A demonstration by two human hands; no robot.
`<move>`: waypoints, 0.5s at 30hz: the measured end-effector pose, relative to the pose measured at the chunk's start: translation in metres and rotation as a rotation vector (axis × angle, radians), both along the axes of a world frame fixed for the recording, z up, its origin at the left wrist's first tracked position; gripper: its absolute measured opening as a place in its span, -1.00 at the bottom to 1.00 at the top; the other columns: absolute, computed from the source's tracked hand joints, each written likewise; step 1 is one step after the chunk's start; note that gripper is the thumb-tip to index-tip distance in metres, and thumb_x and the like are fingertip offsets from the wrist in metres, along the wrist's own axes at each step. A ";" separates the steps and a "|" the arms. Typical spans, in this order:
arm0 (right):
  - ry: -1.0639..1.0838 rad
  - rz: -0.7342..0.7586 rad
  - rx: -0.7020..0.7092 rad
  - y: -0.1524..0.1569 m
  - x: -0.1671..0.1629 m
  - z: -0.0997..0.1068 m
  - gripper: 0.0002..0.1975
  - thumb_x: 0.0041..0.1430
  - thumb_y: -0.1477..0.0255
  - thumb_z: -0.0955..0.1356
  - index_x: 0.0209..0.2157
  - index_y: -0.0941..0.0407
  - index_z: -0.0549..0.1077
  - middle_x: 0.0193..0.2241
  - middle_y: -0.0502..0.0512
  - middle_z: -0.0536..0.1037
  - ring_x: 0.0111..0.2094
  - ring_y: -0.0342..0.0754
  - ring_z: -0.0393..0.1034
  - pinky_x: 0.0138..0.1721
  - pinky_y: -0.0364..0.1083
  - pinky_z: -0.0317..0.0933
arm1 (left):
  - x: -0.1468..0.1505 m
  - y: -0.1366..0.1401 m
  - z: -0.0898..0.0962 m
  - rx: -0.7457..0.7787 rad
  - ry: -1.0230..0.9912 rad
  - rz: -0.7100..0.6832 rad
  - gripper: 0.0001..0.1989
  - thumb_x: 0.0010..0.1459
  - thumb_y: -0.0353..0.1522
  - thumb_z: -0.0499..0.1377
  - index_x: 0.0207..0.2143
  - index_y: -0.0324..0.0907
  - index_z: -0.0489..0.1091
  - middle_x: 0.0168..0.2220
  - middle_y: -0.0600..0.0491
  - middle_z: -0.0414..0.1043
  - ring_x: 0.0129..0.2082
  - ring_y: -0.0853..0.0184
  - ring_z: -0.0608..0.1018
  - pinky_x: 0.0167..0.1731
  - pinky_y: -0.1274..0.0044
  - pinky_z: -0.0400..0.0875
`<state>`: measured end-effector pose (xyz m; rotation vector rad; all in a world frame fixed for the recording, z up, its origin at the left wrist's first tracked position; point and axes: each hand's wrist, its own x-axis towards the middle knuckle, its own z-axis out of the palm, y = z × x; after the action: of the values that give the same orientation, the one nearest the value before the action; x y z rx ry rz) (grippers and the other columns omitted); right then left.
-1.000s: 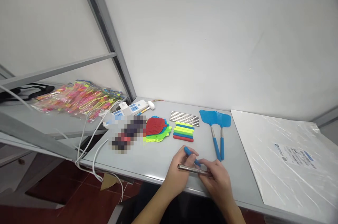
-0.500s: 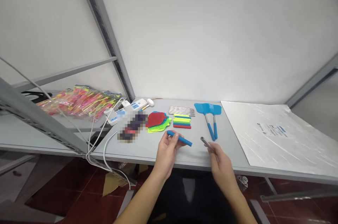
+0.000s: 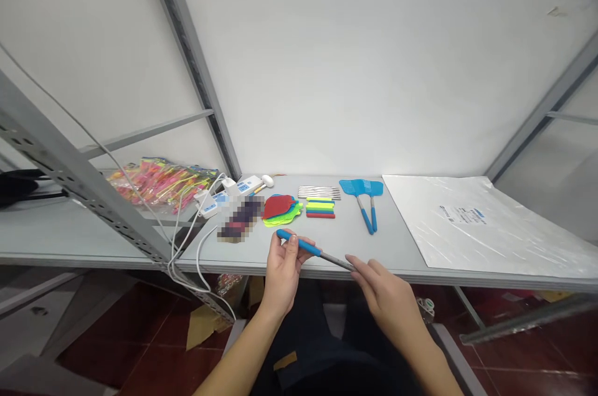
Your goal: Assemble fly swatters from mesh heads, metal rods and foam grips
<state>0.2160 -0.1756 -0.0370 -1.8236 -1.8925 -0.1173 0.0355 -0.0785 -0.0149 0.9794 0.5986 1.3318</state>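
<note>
Handle [image 3: 309, 248] across left hand [image 3: 283, 266], rod [image 3: 335, 260] in right hand [image 3: 385, 289]

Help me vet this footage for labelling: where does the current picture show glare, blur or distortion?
Head view: white glare streaks the package; head view: left hand, right hand, handle and rod look fairly sharp; head view: the back post slants, perhaps from wide-angle stretch; head view: a pixelated patch hides something left of the red swatter head.
</note>
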 end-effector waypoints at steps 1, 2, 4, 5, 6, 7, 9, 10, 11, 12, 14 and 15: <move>-0.011 -0.003 0.005 -0.001 0.000 0.000 -0.63 0.39 0.29 0.12 0.13 -0.07 0.34 -0.42 0.02 0.47 -0.45 -0.07 0.44 -0.50 -0.15 0.12 | 0.000 -0.001 -0.001 0.000 0.005 -0.008 -0.76 0.22 -0.20 0.18 -0.22 -0.10 0.18 -0.33 0.11 0.48 -0.26 0.33 0.59 -0.12 0.36 0.46; -0.017 -0.005 0.012 -0.001 -0.001 0.001 -0.64 0.39 0.28 0.13 0.12 -0.06 0.35 -0.43 0.02 0.47 -0.45 -0.07 0.43 -0.51 -0.15 0.11 | 0.001 -0.003 -0.002 0.000 0.007 -0.015 -0.74 0.21 -0.20 0.19 -0.22 -0.10 0.18 -0.32 0.10 0.49 -0.25 0.32 0.59 -0.11 0.35 0.45; -0.010 -0.003 0.029 -0.002 -0.005 0.002 -0.64 0.39 0.29 0.13 0.11 -0.04 0.36 -0.42 0.04 0.49 -0.45 -0.08 0.44 -0.51 -0.15 0.11 | 0.006 -0.008 -0.006 0.001 0.015 -0.052 -0.72 0.18 -0.20 0.22 -0.22 -0.12 0.19 -0.31 0.07 0.52 -0.24 0.29 0.60 -0.10 0.33 0.45; 0.001 0.000 0.039 -0.002 -0.007 0.002 -0.64 0.39 0.30 0.12 0.11 -0.02 0.37 -0.40 0.05 0.50 -0.43 -0.07 0.45 -0.49 -0.15 0.12 | 0.009 -0.011 -0.008 -0.003 0.020 -0.085 -0.71 0.17 -0.20 0.23 -0.22 -0.13 0.20 -0.29 0.04 0.53 -0.22 0.28 0.59 -0.09 0.33 0.45; 0.015 0.003 0.044 -0.003 -0.009 0.003 -0.64 0.39 0.31 0.12 0.10 0.00 0.37 -0.38 0.07 0.52 -0.40 -0.07 0.46 -0.47 -0.16 0.14 | 0.013 -0.014 -0.010 -0.012 0.022 -0.123 -0.71 0.16 -0.20 0.23 -0.21 -0.14 0.22 -0.27 0.01 0.53 -0.21 0.26 0.59 -0.10 0.33 0.45; 0.031 0.005 0.046 -0.002 -0.011 0.004 -0.64 0.39 0.31 0.12 0.09 0.02 0.38 -0.36 0.08 0.53 -0.37 -0.06 0.47 -0.45 -0.15 0.16 | 0.016 -0.017 -0.011 -0.023 0.020 -0.162 -0.71 0.16 -0.20 0.23 -0.21 -0.15 0.23 -0.25 -0.02 0.54 -0.20 0.25 0.59 -0.10 0.33 0.45; 0.069 0.014 0.039 -0.001 -0.013 0.005 -0.65 0.39 0.32 0.12 0.05 0.04 0.39 -0.30 0.10 0.55 -0.33 -0.04 0.48 -0.40 -0.14 0.19 | 0.020 -0.020 -0.013 -0.037 0.011 -0.218 -0.73 0.17 -0.21 0.23 -0.21 -0.17 0.25 -0.22 -0.04 0.54 -0.19 0.23 0.59 -0.10 0.33 0.45; 0.092 0.027 0.029 -0.001 -0.012 0.005 -0.66 0.39 0.32 0.13 0.04 0.05 0.39 -0.28 0.11 0.55 -0.31 -0.03 0.48 -0.38 -0.14 0.21 | 0.020 -0.020 -0.013 -0.041 0.008 -0.230 -0.73 0.17 -0.22 0.23 -0.21 -0.17 0.26 -0.22 -0.04 0.54 -0.18 0.23 0.59 -0.10 0.33 0.45; 0.117 0.045 0.019 0.000 -0.011 0.004 -0.67 0.39 0.32 0.14 0.04 0.05 0.38 -0.26 0.11 0.54 -0.29 -0.02 0.47 -0.35 -0.13 0.22 | 0.019 -0.019 -0.013 -0.043 0.008 -0.235 -0.74 0.16 -0.23 0.24 -0.22 -0.17 0.26 -0.23 -0.04 0.55 -0.19 0.22 0.59 -0.11 0.33 0.45; 0.143 0.064 0.011 0.000 -0.009 0.004 -0.69 0.38 0.32 0.15 0.03 0.06 0.38 -0.24 0.11 0.54 -0.27 -0.01 0.47 -0.32 -0.12 0.23 | 0.016 -0.016 -0.013 -0.045 0.010 -0.233 -0.74 0.15 -0.24 0.25 -0.23 -0.18 0.27 -0.24 -0.05 0.55 -0.19 0.22 0.60 -0.11 0.33 0.45; 0.180 0.091 -0.003 0.000 -0.003 0.003 -0.72 0.37 0.32 0.16 -0.03 0.06 0.39 -0.25 0.11 0.53 -0.25 0.00 0.45 -0.26 -0.09 0.24 | 0.008 -0.010 -0.011 -0.042 0.033 -0.222 -0.74 0.14 -0.23 0.25 -0.26 -0.18 0.27 -0.26 -0.04 0.55 -0.22 0.22 0.60 -0.15 0.34 0.45; 0.187 0.098 -0.012 0.000 -0.001 0.002 -0.74 0.37 0.32 0.16 -0.07 0.06 0.40 -0.26 0.10 0.52 -0.25 0.01 0.43 -0.25 -0.08 0.23 | 0.002 -0.006 -0.010 -0.029 0.079 -0.221 -0.74 0.14 -0.22 0.25 -0.30 -0.17 0.27 -0.28 -0.04 0.55 -0.26 0.23 0.60 -0.18 0.36 0.45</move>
<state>0.2155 -0.1756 -0.0346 -1.6825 -1.8491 0.0951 0.0377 -0.0843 -0.0246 1.0468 0.5500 1.0906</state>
